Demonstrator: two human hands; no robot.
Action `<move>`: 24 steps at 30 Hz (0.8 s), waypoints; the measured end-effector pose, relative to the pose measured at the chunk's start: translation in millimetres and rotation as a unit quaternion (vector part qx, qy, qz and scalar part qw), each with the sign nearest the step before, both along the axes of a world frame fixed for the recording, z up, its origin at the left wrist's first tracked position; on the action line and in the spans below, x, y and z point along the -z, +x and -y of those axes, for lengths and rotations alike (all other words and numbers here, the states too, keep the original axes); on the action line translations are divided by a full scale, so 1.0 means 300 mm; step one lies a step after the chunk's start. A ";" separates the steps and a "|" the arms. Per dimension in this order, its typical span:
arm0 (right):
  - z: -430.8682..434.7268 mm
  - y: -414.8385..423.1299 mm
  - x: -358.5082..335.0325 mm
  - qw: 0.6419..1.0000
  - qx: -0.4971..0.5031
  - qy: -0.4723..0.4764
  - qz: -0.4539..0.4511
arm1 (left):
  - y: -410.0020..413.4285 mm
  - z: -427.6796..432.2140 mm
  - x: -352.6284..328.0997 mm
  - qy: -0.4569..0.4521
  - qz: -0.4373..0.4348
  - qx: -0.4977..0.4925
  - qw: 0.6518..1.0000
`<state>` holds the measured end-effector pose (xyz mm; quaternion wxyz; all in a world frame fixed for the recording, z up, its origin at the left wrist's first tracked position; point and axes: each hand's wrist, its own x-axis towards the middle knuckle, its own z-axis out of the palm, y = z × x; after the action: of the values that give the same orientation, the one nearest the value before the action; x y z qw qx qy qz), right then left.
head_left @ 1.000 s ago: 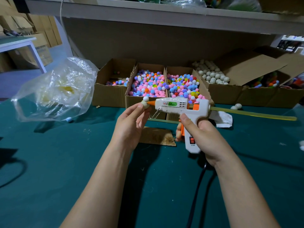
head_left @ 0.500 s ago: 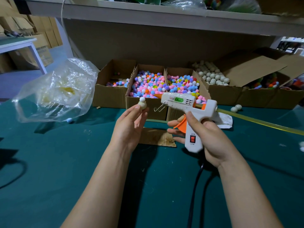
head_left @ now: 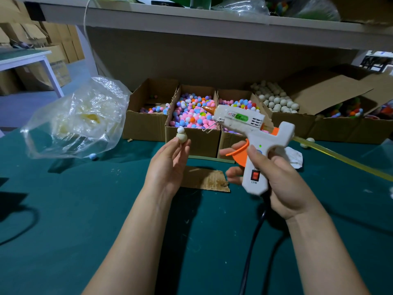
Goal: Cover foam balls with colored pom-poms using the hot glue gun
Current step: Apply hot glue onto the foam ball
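A green table [head_left: 63, 220] is spread across the view, with a crumpled plastic bag [head_left: 74, 122] lying at its left; at the back a pom-pom box [head_left: 192, 133] is heaped with coloured pom-poms, and a box of spare balls [head_left: 275, 101] is set to its right; a glue gun [head_left: 240, 119] is gripped in the right hand [head_left: 285, 179], fingers wrapped round the handle, the nozzle tilted up and apart from the work; a foam ball [head_left: 182, 138] is pinched at the fingertips of the left hand [head_left: 168, 165], held up in front of the pom-pom box; one white pom-pom [head_left: 181, 130] is seated on top of it. The covering is judged barely begun; next, a bare patch must be turned towards the nozzle, glue dabbed on, and another pom-pom pressed down, fingers kept off the hot bead.
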<state>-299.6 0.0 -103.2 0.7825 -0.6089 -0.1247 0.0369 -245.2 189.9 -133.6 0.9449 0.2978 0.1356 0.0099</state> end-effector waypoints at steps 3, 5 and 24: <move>-0.008 0.003 0.002 0.999 0.032 -0.017 -0.009 | 0.000 0.001 0.000 -0.004 -0.002 0.004 1.000; -0.012 0.005 0.007 0.999 0.025 -0.036 -0.029 | 0.000 0.003 0.000 0.002 0.003 0.003 1.000; -0.056 0.018 0.042 0.981 0.073 -0.176 -0.046 | -0.013 0.013 -0.016 0.059 0.021 0.016 0.998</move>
<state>-294.3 16.9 -115.7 0.6683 -0.7425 -0.0357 0.0290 -249.2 186.0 -128.8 0.9285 0.3547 0.1099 0.0090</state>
